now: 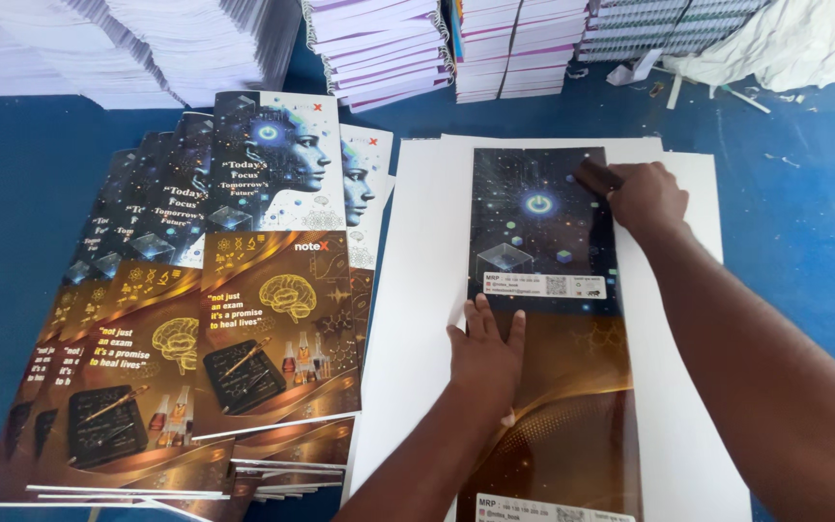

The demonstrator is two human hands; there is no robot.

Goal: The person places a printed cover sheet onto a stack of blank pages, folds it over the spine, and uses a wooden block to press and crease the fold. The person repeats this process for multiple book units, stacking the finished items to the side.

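**Hands pressing a printed sheet flat**

A blue table [21,193] is holding white paper stacks [379,48] at the back. Shiny covers [273,290] are lying fanned out on the left, dark blue on top, gold below. A long printed sheet [543,251] is lying on white boards [417,290]. The left hand [485,353] is pressing it, open and flat. The right hand [645,198] is closing around a small dark block [596,177] at the sheet's top corner.

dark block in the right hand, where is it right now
In the head view the dark block sits at the upper right edge of the printed cover sheet, gripped by the right hand; the left hand presses the sheet lower down.
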